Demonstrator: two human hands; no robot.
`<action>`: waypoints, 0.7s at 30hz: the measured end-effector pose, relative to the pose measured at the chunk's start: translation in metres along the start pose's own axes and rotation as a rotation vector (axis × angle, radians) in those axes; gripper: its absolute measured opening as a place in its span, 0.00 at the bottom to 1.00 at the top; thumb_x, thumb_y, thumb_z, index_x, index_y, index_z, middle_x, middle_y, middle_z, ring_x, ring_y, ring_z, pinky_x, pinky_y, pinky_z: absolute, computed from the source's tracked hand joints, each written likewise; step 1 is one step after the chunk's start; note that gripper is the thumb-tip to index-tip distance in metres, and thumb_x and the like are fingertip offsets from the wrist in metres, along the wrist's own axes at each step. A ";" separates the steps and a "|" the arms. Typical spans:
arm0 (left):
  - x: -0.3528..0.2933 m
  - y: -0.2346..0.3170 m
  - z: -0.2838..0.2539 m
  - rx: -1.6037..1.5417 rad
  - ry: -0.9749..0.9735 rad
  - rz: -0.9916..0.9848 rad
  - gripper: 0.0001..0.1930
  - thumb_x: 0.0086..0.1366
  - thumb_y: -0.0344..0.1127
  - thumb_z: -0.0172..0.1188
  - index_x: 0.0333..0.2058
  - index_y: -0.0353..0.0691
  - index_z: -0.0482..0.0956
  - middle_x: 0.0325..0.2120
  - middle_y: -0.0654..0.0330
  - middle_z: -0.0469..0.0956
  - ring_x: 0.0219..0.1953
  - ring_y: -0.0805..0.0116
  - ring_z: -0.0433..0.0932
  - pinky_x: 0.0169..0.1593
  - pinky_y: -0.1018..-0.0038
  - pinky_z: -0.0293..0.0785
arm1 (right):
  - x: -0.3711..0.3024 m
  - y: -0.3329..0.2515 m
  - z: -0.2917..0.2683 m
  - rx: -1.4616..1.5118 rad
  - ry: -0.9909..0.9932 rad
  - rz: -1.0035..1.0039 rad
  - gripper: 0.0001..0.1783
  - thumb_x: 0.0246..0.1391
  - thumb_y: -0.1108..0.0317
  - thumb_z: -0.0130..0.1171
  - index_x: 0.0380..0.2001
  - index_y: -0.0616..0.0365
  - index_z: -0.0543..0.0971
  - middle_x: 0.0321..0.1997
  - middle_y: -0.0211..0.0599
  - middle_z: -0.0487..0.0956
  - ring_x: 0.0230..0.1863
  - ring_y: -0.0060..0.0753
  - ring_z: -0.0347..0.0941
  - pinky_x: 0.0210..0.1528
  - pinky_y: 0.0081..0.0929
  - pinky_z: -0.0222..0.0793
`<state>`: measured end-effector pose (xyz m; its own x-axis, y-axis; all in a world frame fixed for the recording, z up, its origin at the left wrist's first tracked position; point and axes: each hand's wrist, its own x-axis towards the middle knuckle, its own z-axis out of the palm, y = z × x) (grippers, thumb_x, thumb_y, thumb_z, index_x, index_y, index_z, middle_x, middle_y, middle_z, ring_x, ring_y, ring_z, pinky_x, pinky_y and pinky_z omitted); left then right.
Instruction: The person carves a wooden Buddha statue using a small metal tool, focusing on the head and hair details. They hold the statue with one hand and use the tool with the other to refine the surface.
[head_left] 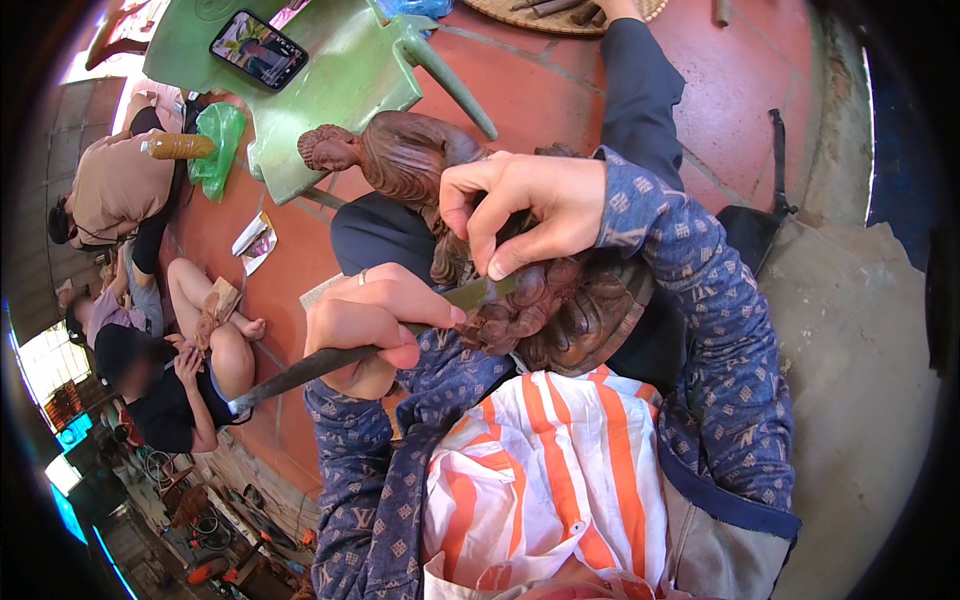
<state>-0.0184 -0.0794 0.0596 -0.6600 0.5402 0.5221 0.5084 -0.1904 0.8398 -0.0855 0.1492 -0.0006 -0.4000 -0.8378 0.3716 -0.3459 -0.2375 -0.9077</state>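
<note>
A dark brown wooden carving (420, 150) lies across my lap, with a curly-haired head and folded robe at its far left end. Nearer my body are rounded carved forms (590, 320). My left hand (370, 325), with a ring, is closed around a long narrow strip (300, 375) that looks like sandpaper, dark on one face and olive on the other. From those fingers the strip runs over the carving to beneath my right thumb. My right hand (535, 210) is closed in a pinch there, its fingertips against the wood. The strip's far end is hidden.
A green plastic chair (330, 120) bears a phone (258, 50). Beyond lies a woven tray (530, 15) with wooden-handled tools. At left, a person in black (170, 390) holds a wood piece (215, 305); other people sit behind. A bottle (178, 146) and green bag (217, 150) are nearby.
</note>
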 end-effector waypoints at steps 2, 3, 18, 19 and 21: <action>0.000 -0.007 0.004 -0.040 0.024 0.030 0.12 0.66 0.37 0.62 0.33 0.38 0.68 0.29 0.43 0.82 0.26 0.58 0.81 0.31 0.68 0.77 | -0.002 0.001 -0.003 0.029 -0.018 -0.007 0.06 0.48 0.65 0.68 0.27 0.55 0.84 0.38 0.34 0.72 0.43 0.38 0.71 0.48 0.38 0.62; -0.001 -0.008 0.005 -0.038 0.030 0.025 0.12 0.66 0.36 0.62 0.32 0.38 0.68 0.29 0.43 0.82 0.26 0.58 0.81 0.31 0.68 0.77 | -0.003 0.003 -0.004 0.027 -0.030 -0.014 0.06 0.48 0.65 0.68 0.26 0.55 0.84 0.37 0.34 0.72 0.43 0.38 0.71 0.48 0.38 0.62; -0.005 -0.001 -0.004 -0.006 -0.069 0.001 0.10 0.65 0.33 0.61 0.32 0.38 0.67 0.31 0.42 0.82 0.26 0.55 0.79 0.31 0.65 0.77 | 0.000 0.000 0.002 -0.076 -0.014 -0.016 0.07 0.47 0.63 0.69 0.26 0.53 0.85 0.37 0.33 0.72 0.43 0.38 0.70 0.48 0.37 0.60; -0.004 0.000 -0.006 0.000 -0.089 -0.003 0.10 0.65 0.33 0.61 0.33 0.38 0.67 0.30 0.41 0.82 0.26 0.55 0.79 0.31 0.65 0.77 | 0.000 0.000 0.004 -0.092 0.003 -0.011 0.06 0.47 0.63 0.69 0.26 0.53 0.85 0.37 0.33 0.72 0.43 0.38 0.70 0.48 0.37 0.60; -0.002 0.000 -0.007 -0.008 -0.113 0.020 0.10 0.65 0.34 0.61 0.33 0.38 0.67 0.30 0.41 0.82 0.26 0.54 0.79 0.32 0.65 0.77 | -0.002 0.001 0.003 -0.031 -0.013 -0.013 0.07 0.48 0.63 0.68 0.26 0.54 0.85 0.36 0.33 0.73 0.43 0.38 0.70 0.47 0.38 0.60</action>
<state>-0.0213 -0.0859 0.0596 -0.5833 0.6249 0.5188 0.5160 -0.2083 0.8309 -0.0826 0.1496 -0.0024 -0.3845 -0.8411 0.3804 -0.3767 -0.2332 -0.8965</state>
